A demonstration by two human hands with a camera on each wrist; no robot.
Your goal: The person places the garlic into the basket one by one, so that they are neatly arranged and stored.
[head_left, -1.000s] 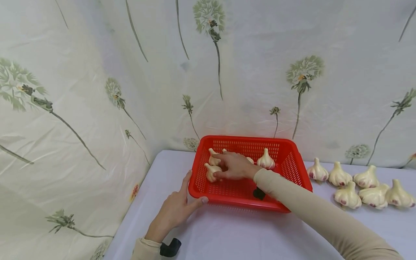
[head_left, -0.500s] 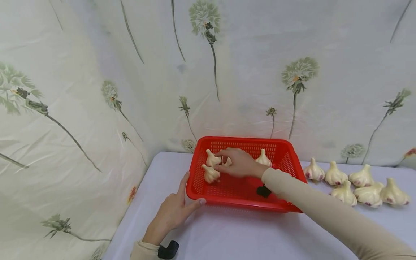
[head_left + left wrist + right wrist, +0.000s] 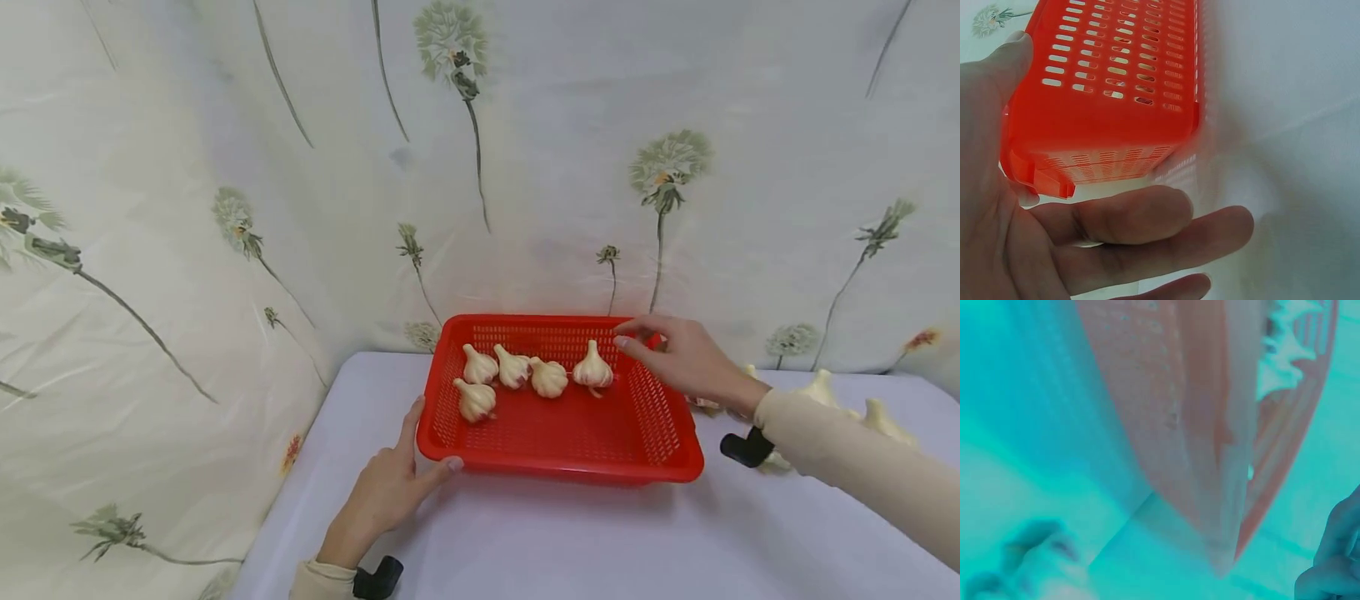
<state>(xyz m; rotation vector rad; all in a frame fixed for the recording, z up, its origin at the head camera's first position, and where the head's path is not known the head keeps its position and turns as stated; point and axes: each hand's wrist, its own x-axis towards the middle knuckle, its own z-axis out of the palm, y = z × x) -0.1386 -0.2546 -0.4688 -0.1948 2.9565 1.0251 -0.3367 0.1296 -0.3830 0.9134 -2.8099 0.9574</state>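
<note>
A red slotted plastic basket (image 3: 562,467) stands on the table, with several garlic bulbs (image 3: 550,378) along its back and left side. My left hand (image 3: 382,492) rests against the basket's front left corner. In the left wrist view, its thumb (image 3: 1013,59) touches the rim, while several fingers (image 3: 1141,219) extend straight beside the basket. Above the back right corner, my right hand (image 3: 690,362) holds nothing, its fingers loosely bent. The nearest bulb to it inside the basket is an upright garlic bulb (image 3: 592,367). The right wrist view is blurred and tinted.
More garlic bulbs (image 3: 885,421) lie on the table right of the basket, partly hidden by the right arm. A flower-printed curtain (image 3: 547,167) hangs behind and to the left. The white-covered table (image 3: 555,542) extends in front.
My right hand has left the bulbs at the basket's left and moved right, to above the back right corner. It uncovered the garlic bulbs inside. The left hand keeps its place at the corner.
</note>
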